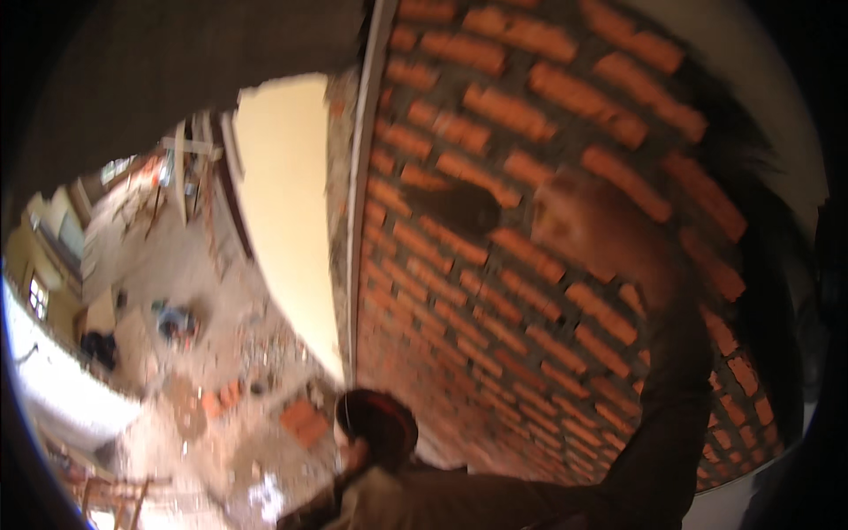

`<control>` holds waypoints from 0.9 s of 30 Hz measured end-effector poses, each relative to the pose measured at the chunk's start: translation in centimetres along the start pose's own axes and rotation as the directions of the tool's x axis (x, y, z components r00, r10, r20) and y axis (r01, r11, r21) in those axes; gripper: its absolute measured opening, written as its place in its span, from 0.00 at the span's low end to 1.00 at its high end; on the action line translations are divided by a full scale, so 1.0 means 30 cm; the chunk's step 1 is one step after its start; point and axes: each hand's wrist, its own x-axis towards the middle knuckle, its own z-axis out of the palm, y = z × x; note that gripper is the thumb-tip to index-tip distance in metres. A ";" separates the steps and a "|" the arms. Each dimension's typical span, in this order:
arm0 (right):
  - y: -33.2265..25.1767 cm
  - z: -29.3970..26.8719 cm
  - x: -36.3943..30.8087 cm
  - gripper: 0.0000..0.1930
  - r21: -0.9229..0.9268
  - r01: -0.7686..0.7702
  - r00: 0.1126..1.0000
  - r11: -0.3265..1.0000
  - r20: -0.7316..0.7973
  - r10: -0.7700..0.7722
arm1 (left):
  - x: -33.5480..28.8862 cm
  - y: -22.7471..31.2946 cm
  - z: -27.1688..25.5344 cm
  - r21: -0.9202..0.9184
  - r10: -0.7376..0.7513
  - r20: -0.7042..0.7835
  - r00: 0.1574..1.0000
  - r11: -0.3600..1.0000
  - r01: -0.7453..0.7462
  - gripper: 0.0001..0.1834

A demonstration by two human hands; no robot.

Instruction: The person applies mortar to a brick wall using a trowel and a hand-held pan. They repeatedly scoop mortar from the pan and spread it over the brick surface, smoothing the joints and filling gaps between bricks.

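Note:
My right hand, blurred by motion, is closed and raised against a red brick wall. It grips a trowel, whose dark blade lies over the bricks and grey mortar joints; the handle is mostly inside my fist. Low in the picture, my left hand holds a round dark pan with a reddish inner side by its edge, close to the foot of the wall as seen from here. What the pan contains is too dark to make out.
A pale vertical strip edges the brickwork, with a cream wall panel beyond. Far below on the left lies a dirt yard with orange brick stacks, rubble and a crouched person. Wooden posts stand at its far side.

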 end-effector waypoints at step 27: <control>-0.719 1.391 -0.764 0.08 0.273 -0.156 0.915 0.949 0.403 0.034 | -0.082 0.049 -0.043 -0.133 0.085 0.066 0.994 0.988 -0.076 0.18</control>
